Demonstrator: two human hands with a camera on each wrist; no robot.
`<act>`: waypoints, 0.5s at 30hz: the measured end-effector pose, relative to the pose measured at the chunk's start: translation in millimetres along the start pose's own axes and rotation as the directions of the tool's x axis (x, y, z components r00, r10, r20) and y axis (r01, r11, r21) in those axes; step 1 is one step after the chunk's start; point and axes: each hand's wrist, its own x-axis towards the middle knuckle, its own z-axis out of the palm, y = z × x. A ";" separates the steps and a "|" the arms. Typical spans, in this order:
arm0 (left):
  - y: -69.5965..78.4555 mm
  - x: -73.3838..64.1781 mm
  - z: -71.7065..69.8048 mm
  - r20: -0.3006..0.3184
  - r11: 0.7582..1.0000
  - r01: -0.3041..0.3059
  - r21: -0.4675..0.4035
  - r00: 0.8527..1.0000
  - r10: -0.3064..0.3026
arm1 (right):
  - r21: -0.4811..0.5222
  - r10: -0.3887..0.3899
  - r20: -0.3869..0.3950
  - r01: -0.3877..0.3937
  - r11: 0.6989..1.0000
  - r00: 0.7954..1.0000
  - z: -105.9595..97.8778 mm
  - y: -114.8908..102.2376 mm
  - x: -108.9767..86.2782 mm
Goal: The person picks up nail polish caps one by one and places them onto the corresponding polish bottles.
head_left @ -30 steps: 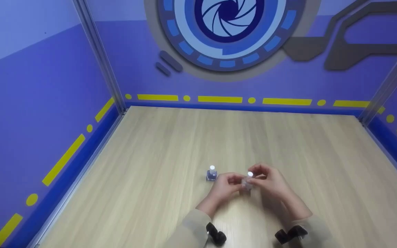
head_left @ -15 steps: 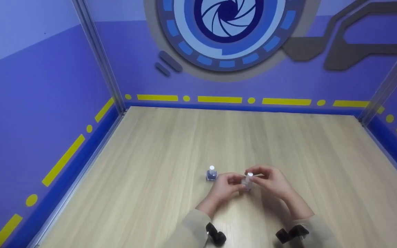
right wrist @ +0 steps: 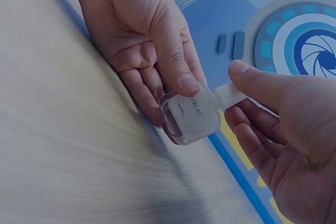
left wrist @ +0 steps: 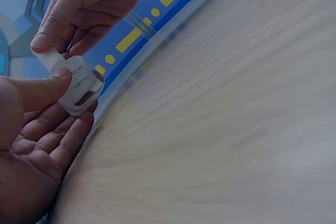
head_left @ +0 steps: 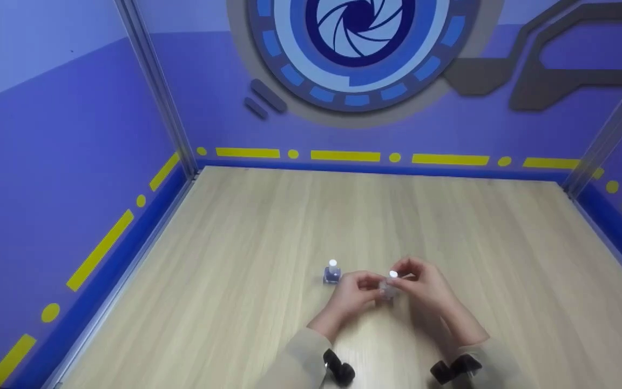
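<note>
A small clear nail polish bottle (right wrist: 192, 121) with printed lettering and a white cap (right wrist: 229, 95) is held upright above the table in the head view. My left hand (head_left: 351, 293) pinches its glass body between thumb and fingers. In the left wrist view the thumb (left wrist: 44, 92) lies over the lettered face. The right hand (head_left: 424, 281) grips the white cap with thumb and fingertips, as the right wrist view shows from close up. A second nail polish bottle (head_left: 331, 275), dark bluish with a white cap, stands on the table just left of my left hand.
The wood-grain table (head_left: 257, 232) extends around both hands. Blue panels with yellow dashes enclose it, including the back wall (head_left: 343, 135) and the left wall (head_left: 73, 162). Metal posts (head_left: 157, 81) mark the corners.
The right hand's fingers shift slightly around the cap, dipping and then rising again with a small turn. The left hand and the standing bottle stay in place.
</note>
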 end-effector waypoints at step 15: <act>-1.0 1.1 0.4 -0.004 1.000 0.012 -0.011 1.000 -0.012 | 0.030 -0.094 0.141 0.091 0.995 0.986 -9.7 2.4 -2.0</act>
